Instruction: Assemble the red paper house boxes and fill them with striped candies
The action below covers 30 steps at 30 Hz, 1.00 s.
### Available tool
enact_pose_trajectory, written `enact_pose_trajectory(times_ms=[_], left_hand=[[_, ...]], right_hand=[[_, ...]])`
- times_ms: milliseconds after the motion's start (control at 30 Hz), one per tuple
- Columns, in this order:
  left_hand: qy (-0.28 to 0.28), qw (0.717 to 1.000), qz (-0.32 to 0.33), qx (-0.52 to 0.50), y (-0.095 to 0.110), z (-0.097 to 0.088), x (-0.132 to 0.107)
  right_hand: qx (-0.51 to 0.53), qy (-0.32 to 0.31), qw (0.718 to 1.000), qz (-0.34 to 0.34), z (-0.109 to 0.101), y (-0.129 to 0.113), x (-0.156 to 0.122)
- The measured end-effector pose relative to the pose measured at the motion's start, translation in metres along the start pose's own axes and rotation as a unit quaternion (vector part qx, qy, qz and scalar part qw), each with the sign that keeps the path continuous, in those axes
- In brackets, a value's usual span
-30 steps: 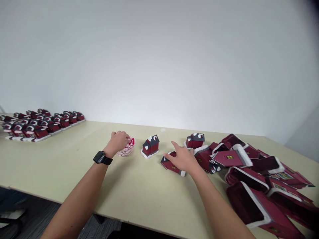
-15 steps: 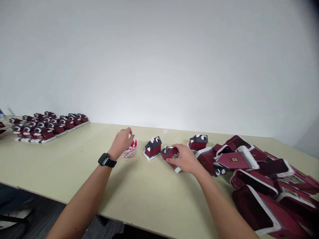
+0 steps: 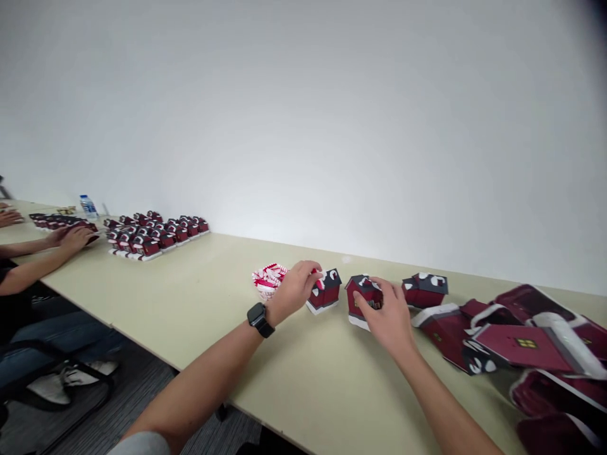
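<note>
red house (image 3: pixel 353 309) now upright in right hand (image 3: pixel 391 316), earlier aslant

A table (image 3: pixel 199 287) spans the frame beneath a wall (image 3: pixel 303 126), with rows of model houses (image 3: pixel 159 237) at centre left and a bottle (image 3: pixel 88 206) farther left, behind a co-worker's hands (image 3: pixel 76 239). Mid-frame, from left to right: a cluster of small pieces (image 3: pixel 266 279), the left hand (image 3: pixel 294 285), a single house (image 3: pixel 329 292), a second house (image 3: pixel 353 303) at the right hand (image 3: pixel 391 316), and a third house (image 3: pixel 427 292) beyond. A heap of more houses (image 3: pixel 526 346) lies at lower right.
</note>
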<state>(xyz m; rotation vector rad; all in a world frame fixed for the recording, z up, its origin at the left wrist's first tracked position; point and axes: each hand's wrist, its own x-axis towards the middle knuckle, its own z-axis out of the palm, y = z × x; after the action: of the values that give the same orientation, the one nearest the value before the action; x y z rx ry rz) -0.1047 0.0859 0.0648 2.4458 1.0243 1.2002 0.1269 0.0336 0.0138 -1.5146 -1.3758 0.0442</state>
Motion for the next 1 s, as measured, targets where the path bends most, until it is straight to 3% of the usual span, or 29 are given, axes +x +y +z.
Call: enact_pose_trajectory(times_ms=[133,233,433,633,833,900,1000], left_hand=[[-0.062,0.997,-0.035,-0.040,0.011,0.015,-0.008],[-0.106,0.992,-0.043,-0.059,0.014,0.023,-0.013],[-0.117,0.993,-0.013,-0.021,0.008,0.033,-0.018],[-0.118,0.992,0.045,0.007,0.007,0.038,-0.020],[-0.135,0.990,0.045,0.022,0.001,0.040,-0.018],[-0.142,0.989,0.031,0.015,0.001,0.040,-0.018],[-0.154,0.988,0.006,0.003,0.005,0.039,-0.018]], right_hand=[[-0.002,0.020,1.000,0.014,0.007,0.006,-0.002],[-0.013,0.037,0.999,-0.013,0.011,0.011,-0.003],[-0.045,0.034,0.997,-0.044,0.014,0.021,-0.001],[-0.077,-0.031,0.996,-0.025,0.010,0.033,0.000],[-0.107,-0.107,0.988,0.013,0.011,0.048,0.010],[-0.084,-0.125,0.989,0.010,0.007,0.046,0.012],[0.007,-0.199,0.978,0.062,-0.003,0.034,0.010]])
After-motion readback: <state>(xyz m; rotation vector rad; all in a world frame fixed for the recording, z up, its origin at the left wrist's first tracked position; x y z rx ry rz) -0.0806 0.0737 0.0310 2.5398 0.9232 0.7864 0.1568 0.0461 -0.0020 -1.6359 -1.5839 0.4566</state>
